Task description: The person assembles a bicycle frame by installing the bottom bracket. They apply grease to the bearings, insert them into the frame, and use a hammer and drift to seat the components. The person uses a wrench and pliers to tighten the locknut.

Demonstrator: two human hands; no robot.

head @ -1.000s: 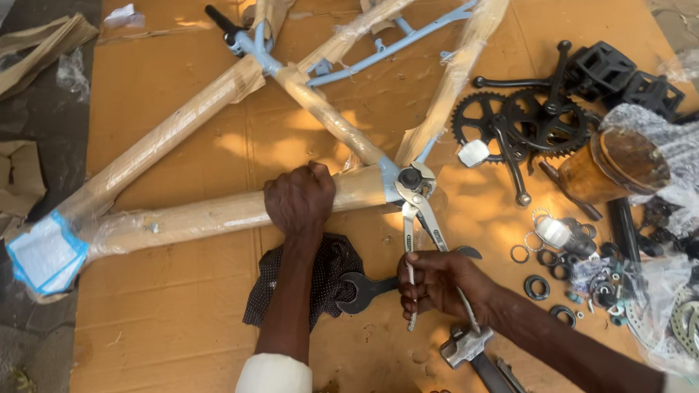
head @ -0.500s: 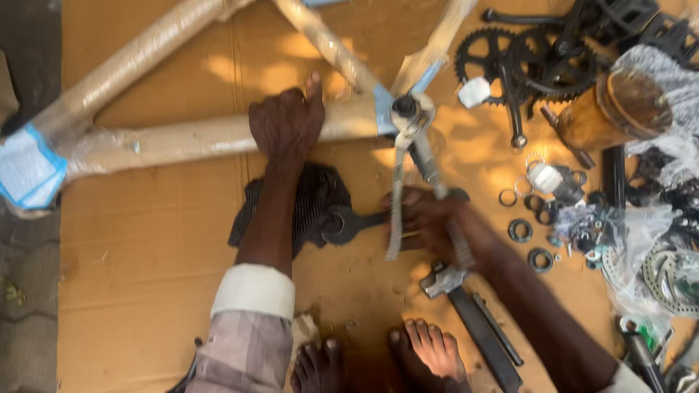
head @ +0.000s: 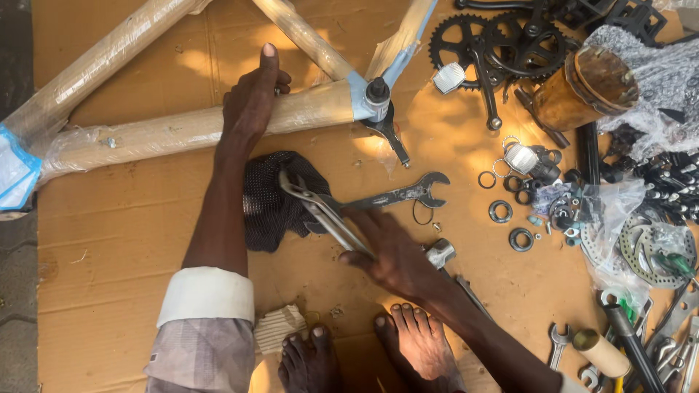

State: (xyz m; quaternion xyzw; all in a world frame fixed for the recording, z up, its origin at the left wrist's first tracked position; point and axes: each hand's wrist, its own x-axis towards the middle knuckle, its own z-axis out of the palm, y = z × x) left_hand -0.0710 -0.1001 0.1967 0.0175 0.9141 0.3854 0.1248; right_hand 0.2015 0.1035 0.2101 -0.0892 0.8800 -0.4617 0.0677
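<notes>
Pliers (head: 320, 209) under right hand (head: 393, 255) lie beside wrench (head: 397, 195), cloth (head: 273, 196).

Left hand (head: 251, 102) pressed flat on wrapped bicycle frame (head: 167, 131) near cardboard sheet's (head: 109, 240) top edge | right hand (head: 389, 251) at sheet's centre gripping silver pliers (head: 317, 207), jaws over dark cloth (head: 273, 200) | open-end wrench (head: 400, 193) just beside | chainrings (head: 502, 44), top right corner

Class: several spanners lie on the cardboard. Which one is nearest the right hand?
The open-ended spanner just above the right hand, beside the dark cloth. The others lie far off among the tools at bottom right.
</notes>
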